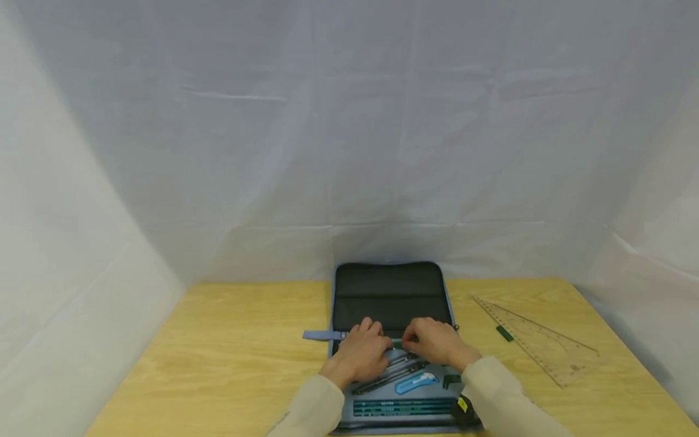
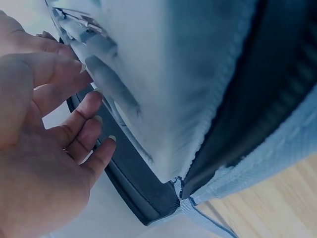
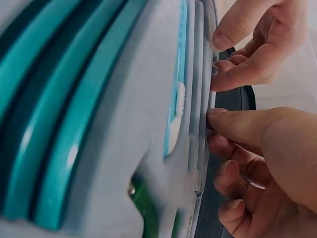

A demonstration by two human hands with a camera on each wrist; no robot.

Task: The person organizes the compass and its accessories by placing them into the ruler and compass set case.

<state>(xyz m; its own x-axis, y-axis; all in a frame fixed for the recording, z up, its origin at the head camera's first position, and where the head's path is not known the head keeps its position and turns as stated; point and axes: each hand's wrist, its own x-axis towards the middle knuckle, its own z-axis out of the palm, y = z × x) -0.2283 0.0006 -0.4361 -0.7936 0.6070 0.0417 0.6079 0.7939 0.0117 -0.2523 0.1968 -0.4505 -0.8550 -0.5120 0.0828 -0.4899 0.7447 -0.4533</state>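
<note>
A zippered case (image 1: 389, 297) lies open, its black lid folded back. Its grey tray (image 1: 341, 419) holds dark metal compasses (image 1: 390, 377), a light-blue cutter (image 1: 417, 383) and several dark green pencils (image 1: 404, 407). My left hand (image 1: 363, 352) reaches over the compasses to the tray's far part, fingers loosely bent and thumb apart from them. Opposite it, my right hand (image 1: 437, 341) has curled fingers, with thumb and forefinger (image 3: 225, 144) close together at the tray's far edge. A small green piece (image 1: 397, 345) shows between the hands; whether either hand grips it is hidden.
A clear set square (image 1: 537, 343) lies right of the case, with a small green block (image 1: 505, 333) beside it. A black item with a yellow label (image 1: 463, 408) sits by the right forearm. A blue strap (image 1: 322, 335) sticks out left. White sheeting (image 1: 349, 152) surrounds the wooden table (image 1: 235, 358).
</note>
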